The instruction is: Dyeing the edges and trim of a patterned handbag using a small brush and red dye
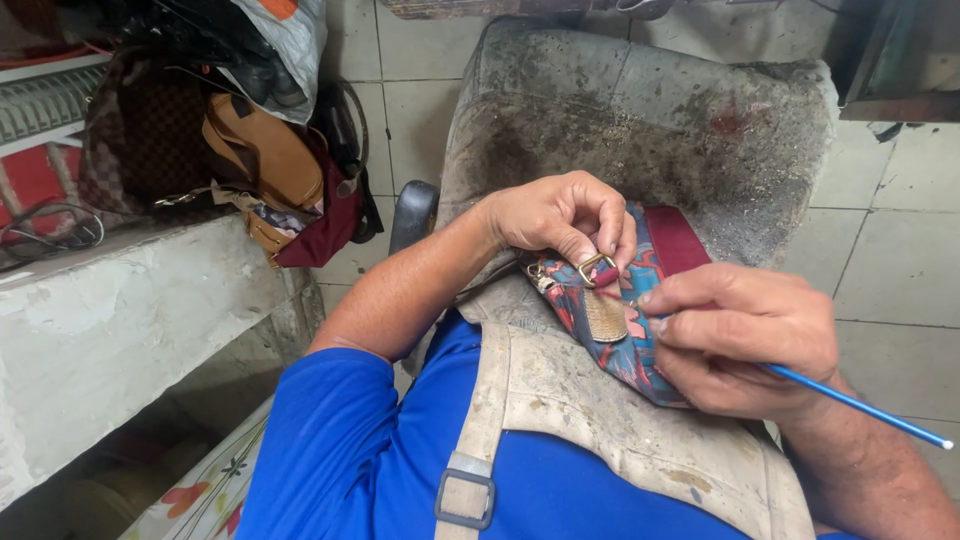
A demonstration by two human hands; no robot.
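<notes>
Fingers (pixel 610 225) pinching brass buckle (pixel 597 268), blue brush (pixel 860 402)

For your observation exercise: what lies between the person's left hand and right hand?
In the head view, the brass buckle and woven strap tab of the patterned bag lie between left hand and right hand.

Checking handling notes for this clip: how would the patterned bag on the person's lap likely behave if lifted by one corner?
The patterned bag probably flops: its fabric bends over the lap under the left hand. It looks light for its size, being thin cloth. The metal buckle and maroon strap might dangle. The right hand holds a thin blue tool.
</notes>
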